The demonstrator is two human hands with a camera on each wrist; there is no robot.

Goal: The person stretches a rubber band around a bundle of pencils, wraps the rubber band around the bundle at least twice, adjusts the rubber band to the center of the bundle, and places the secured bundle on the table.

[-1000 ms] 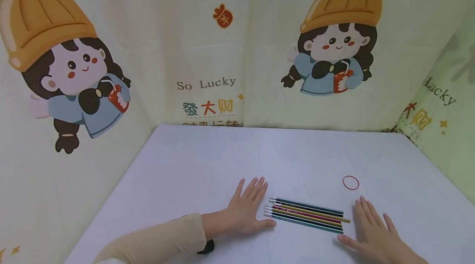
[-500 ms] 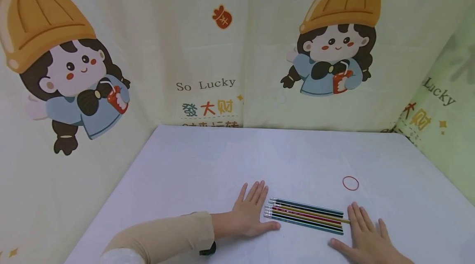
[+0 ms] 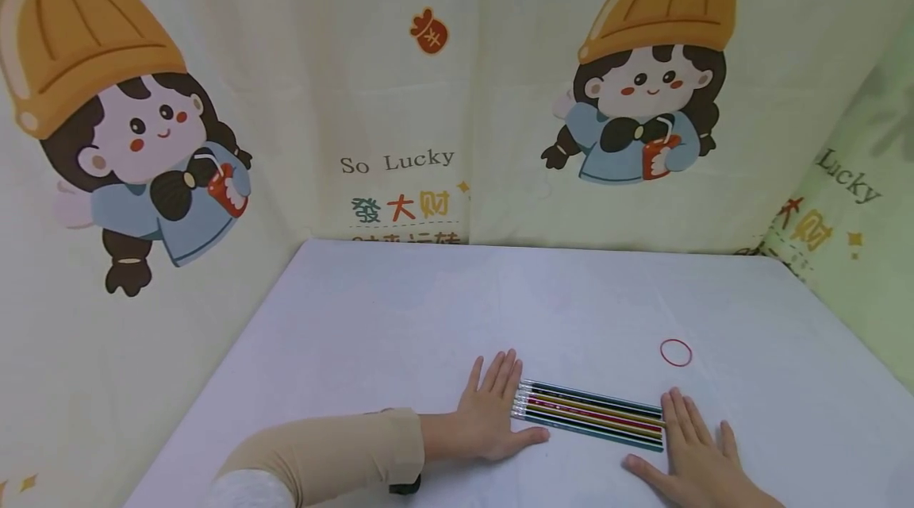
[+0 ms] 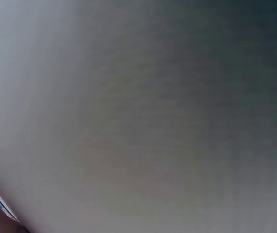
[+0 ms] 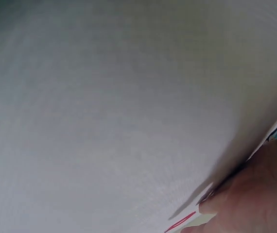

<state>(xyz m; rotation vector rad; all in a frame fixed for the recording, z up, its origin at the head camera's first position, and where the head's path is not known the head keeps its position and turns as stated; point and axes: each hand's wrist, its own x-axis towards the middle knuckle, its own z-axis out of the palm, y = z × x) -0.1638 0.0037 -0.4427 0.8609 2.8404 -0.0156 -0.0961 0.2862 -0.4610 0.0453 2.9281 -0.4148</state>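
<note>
L hand [image 3: 489, 422] & R hand [image 3: 701, 454], fingers straight, gripping nothing, bracket the pencils [image 3: 589, 414] endwise: prob. squaring up; next likely needs gathering, then band [image 3: 691, 353].

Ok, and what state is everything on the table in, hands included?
Pencils: side by side in a flat row, unbound
Red band: lying as an open loop, around nothing
Left hand: fingers straight, at the silvery pencil ends
Right hand: fingers straight, at the opposite pencil ends
</note>
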